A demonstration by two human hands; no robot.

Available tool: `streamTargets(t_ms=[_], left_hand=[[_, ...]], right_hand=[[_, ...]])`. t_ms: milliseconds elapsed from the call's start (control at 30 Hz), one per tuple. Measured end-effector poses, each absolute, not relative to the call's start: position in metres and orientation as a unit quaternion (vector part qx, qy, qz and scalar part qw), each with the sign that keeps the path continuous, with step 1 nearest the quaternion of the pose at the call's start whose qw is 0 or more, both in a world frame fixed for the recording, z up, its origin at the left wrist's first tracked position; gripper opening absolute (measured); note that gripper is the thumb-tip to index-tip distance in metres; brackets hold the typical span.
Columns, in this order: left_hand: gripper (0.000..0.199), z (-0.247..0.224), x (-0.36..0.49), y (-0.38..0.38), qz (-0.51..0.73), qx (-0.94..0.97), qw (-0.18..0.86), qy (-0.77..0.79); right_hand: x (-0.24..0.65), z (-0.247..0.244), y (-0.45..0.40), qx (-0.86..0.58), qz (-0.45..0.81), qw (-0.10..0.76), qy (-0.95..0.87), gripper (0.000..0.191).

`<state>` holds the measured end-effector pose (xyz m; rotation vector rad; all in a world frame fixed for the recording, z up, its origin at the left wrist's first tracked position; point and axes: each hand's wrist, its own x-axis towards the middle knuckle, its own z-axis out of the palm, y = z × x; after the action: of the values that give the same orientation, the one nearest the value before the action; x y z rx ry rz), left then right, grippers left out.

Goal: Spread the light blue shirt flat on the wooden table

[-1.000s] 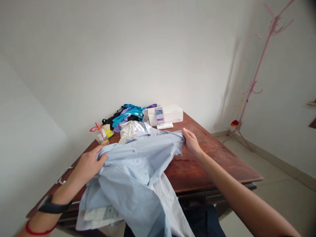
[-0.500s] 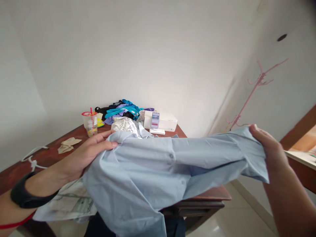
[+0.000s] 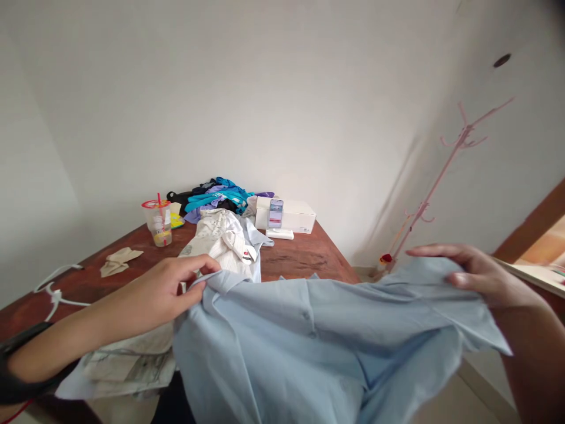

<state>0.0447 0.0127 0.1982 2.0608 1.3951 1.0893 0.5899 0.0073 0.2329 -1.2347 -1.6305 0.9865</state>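
A light blue buttoned shirt [image 3: 282, 341] hangs stretched between my two hands, over the near edge of the table. My left hand [image 3: 180, 282] pinches its upper left edge between thumb and fingers. On the other side, my right hand [image 3: 472, 274] grips the upper right part, with the thumb in front and the fingers along the back. The shirt's lower part drops out of the picture. Behind it, a white patterned shirt [image 3: 233, 238] with a collar label lies on the table, and a printed pale cloth [image 3: 132, 365] hangs at the near left edge.
The brown wooden table [image 3: 304, 259] carries a heap of clothes [image 3: 220, 197], a plastic cup [image 3: 158, 224] with a red straw, a white box [image 3: 300, 216], a propped phone [image 3: 276, 213], a crumpled napkin [image 3: 119, 261] and a white cord [image 3: 55, 294]. A pink coat rack [image 3: 441, 176] stands right.
Both hands have come down with the blue shirt, uncovering more of the patterned shirt and table behind. My right hand's fingers have straightened somewhat, and the shirt sags more.
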Motion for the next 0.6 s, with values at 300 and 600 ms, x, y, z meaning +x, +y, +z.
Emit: streamTargets(t_ms=[300,600], left_hand=[[0.043,0.152,0.051,0.063,0.21,0.822,0.238,0.473],[0.029,0.218,0.059,0.072,0.57,0.741,-0.127,0.33]], right_hand=[[0.539,0.191,0.057,-0.487,0.563,0.336,-0.577,0.062],[0.571,0.229,0.093,-0.433,0.26,0.659,-0.557,0.056]])
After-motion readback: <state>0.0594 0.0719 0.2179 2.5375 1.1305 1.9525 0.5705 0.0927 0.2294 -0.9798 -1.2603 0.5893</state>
